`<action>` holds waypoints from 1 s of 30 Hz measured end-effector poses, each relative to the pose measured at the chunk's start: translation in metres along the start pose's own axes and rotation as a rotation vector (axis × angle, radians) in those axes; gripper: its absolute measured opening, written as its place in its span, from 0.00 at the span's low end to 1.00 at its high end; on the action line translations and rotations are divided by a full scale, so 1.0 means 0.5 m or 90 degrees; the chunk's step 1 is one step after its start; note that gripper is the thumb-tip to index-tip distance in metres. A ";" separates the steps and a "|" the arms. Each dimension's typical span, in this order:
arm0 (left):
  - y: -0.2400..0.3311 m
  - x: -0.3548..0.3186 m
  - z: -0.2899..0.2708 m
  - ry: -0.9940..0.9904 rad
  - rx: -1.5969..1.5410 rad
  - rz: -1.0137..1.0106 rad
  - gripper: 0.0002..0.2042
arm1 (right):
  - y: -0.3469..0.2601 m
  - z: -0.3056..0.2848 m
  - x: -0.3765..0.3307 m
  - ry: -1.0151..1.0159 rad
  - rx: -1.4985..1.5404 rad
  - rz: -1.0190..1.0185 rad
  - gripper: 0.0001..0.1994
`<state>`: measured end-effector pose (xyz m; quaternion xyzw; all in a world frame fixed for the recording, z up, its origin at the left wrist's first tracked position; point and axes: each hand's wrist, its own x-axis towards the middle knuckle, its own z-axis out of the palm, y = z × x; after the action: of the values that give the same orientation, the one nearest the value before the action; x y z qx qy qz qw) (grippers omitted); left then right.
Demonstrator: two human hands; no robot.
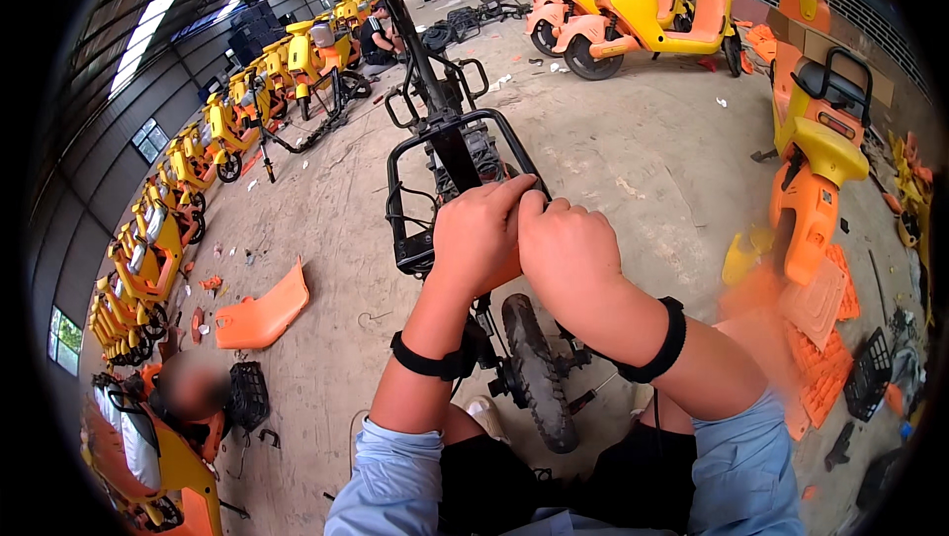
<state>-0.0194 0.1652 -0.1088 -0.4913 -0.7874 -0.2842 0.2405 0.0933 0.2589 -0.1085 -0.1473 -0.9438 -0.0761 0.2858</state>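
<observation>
Before me stands a stripped electric scooter with a bare black frame (450, 155) and a tubular rear rack (393, 190). Its rear tyre (539, 373) is nearest to me, between my legs. My left hand (474, 234) and my right hand (568, 239) meet side by side over the rear end of the frame, backs up. Both have their fingers curled closed, and what lies under them is hidden. A bit of orange panel (501, 271) shows just below the hands. Black straps circle both my forearms.
A loose orange panel (265, 309) lies on the floor to the left. Yellow scooters (229, 126) line the left side; others (662, 7) stand at the far right. Orange parts and a black basket (868, 375) lie at right. A person (378, 37) sits further back; another is at lower left.
</observation>
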 end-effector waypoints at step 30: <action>-0.011 -0.002 0.001 0.049 -0.038 0.010 0.17 | 0.040 -0.016 0.015 0.020 0.023 -0.065 0.10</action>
<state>-0.0240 0.1632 -0.1110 -0.4928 -0.7651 -0.3243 0.2582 0.0979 0.2776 -0.0965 -0.0928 -0.9466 -0.0761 0.2993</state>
